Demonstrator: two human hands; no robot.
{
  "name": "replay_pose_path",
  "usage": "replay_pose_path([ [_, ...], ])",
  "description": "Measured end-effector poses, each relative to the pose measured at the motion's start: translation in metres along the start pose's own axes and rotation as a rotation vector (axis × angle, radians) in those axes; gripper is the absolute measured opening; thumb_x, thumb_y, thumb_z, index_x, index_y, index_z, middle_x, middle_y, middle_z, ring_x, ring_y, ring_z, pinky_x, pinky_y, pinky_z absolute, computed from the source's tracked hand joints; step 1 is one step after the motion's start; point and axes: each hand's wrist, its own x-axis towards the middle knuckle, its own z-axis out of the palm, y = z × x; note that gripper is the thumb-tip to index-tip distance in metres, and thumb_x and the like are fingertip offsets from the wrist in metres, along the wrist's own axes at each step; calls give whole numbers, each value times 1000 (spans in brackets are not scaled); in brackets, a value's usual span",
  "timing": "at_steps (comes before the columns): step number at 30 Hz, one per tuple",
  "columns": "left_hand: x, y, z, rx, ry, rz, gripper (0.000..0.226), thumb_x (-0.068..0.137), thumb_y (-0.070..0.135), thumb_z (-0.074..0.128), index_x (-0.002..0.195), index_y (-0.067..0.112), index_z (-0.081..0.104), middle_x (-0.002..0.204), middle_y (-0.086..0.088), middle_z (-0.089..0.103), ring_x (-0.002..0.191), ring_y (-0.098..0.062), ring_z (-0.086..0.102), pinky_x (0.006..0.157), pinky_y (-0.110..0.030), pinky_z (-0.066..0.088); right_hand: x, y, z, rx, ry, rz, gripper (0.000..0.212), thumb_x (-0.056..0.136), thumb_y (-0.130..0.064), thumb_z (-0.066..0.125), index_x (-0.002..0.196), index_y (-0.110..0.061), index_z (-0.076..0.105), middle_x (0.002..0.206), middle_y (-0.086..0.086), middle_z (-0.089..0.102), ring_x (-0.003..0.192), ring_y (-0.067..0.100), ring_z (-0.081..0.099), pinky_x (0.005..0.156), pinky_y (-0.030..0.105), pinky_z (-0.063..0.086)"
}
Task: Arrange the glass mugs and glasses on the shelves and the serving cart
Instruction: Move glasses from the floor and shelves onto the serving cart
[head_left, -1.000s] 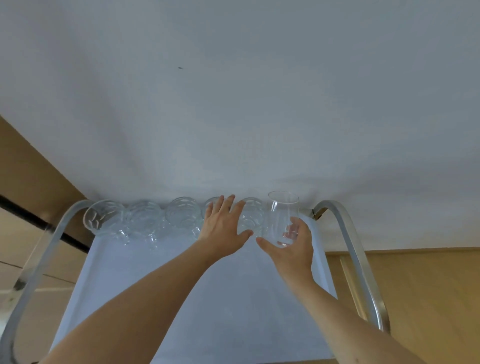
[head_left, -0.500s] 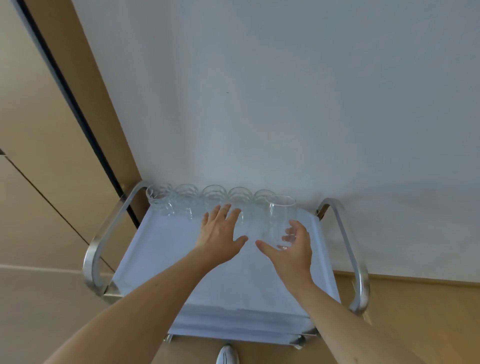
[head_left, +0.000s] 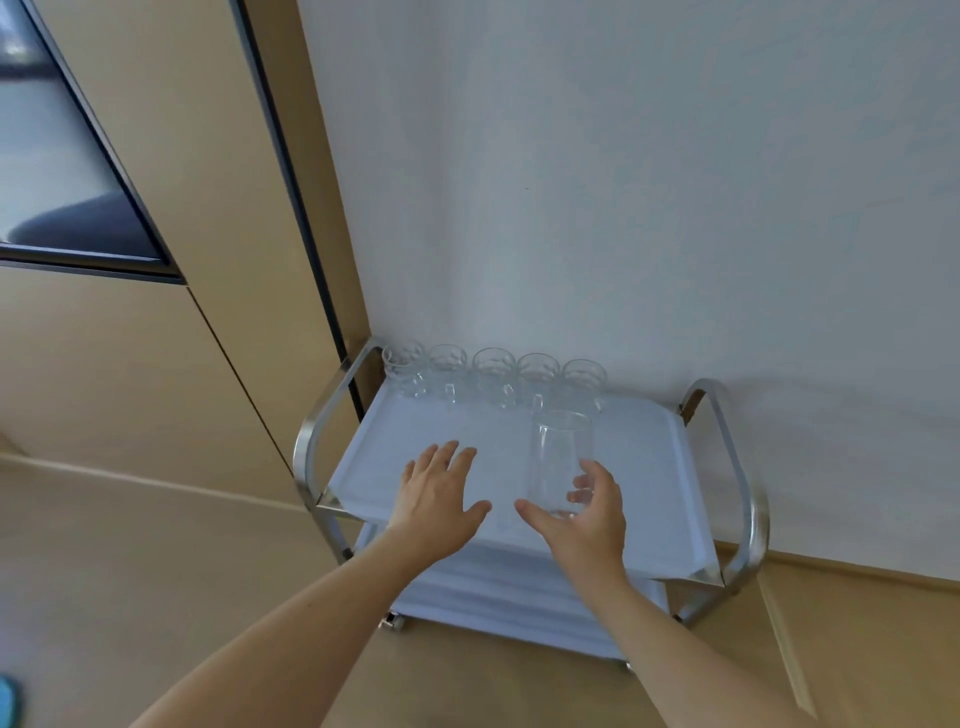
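A serving cart with a white top tray (head_left: 644, 467) stands against the wall. Several glass mugs (head_left: 493, 371) stand in a row along the tray's back edge. My right hand (head_left: 587, 530) holds a tall clear glass (head_left: 561, 447) upright over the middle of the tray, in front of the rightmost mug; its fingers curl behind the glass and show through it. My left hand (head_left: 439, 499) hovers flat with spread fingers over the tray's front left part and holds nothing.
Curved metal handles rise at the cart's left end (head_left: 317, 431) and right end (head_left: 748, 493). A lower white shelf (head_left: 498, 597) shows under the tray. Tan cabinet panels (head_left: 156, 364) stand to the left, a pale wall (head_left: 623, 208) behind.
The view has pulled back from the cart. Both hands have drawn back from the mug row toward the tray's front, the right one bringing the tall glass with it.
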Motion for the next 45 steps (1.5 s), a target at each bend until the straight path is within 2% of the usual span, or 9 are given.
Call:
replay_pose_path([
  [11,-22,-70,1,-62,-67,-12,76,95,53,56,156,22,25,165,-6,22,152,-28,16,123,-45,18,-44,1,61,-75,2,74,92,61,-32,96,138,-21,45,119,-5,51,104,10,54,76,13,42],
  [14,-28,-97,8,-74,-92,-2,75,94,52,56,156,22,25,164,-6,23,151,-27,17,123,-43,18,-55,5,84,-64,2,113,93,61,-29,97,138,-21,46,119,-7,51,104,6,54,77,15,44],
  [18,-38,-131,23,-84,-135,-2,75,94,51,58,155,22,27,164,-6,24,151,-25,17,122,-44,19,-72,12,114,-71,17,154,89,61,-27,96,136,-22,47,118,-5,52,106,9,54,89,31,50],
  [22,-51,-153,47,-93,-197,-5,75,93,51,59,155,21,30,162,-5,27,150,-25,21,122,-44,22,-93,32,132,-85,29,201,76,59,-28,96,121,-27,52,114,-8,52,103,4,54,84,26,47],
  [26,-58,-168,85,-110,-239,-11,73,92,49,61,152,20,34,157,-2,34,146,-24,26,119,-42,25,-102,66,149,-115,15,240,69,58,-29,97,110,-32,52,110,-8,54,100,8,56,75,20,44],
  [30,-59,-181,134,-129,-267,-77,73,90,48,62,152,20,35,159,-4,33,146,-27,26,119,-43,25,-104,116,162,-157,-21,258,59,57,-27,95,96,-35,51,105,0,59,99,19,60,78,36,53],
  [36,-51,-195,207,-140,-300,-97,72,91,44,62,153,20,35,161,-8,30,148,-29,24,120,-46,26,-101,189,183,-169,-53,278,66,48,-42,89,105,-34,56,105,-6,58,94,7,60,78,33,55],
  [41,-30,-206,262,-131,-246,-75,70,91,43,64,151,18,38,160,-7,33,149,-29,22,120,-44,22,-83,250,201,-170,-55,264,72,54,-37,96,107,-46,47,109,-17,51,101,4,57,84,28,51],
  [45,-4,-220,307,-100,-207,-45,69,93,46,62,152,20,38,161,-7,32,151,-30,20,120,-48,22,-65,297,216,-144,-50,238,81,58,-34,97,119,-41,44,116,-13,50,102,-1,55,84,20,47],
])
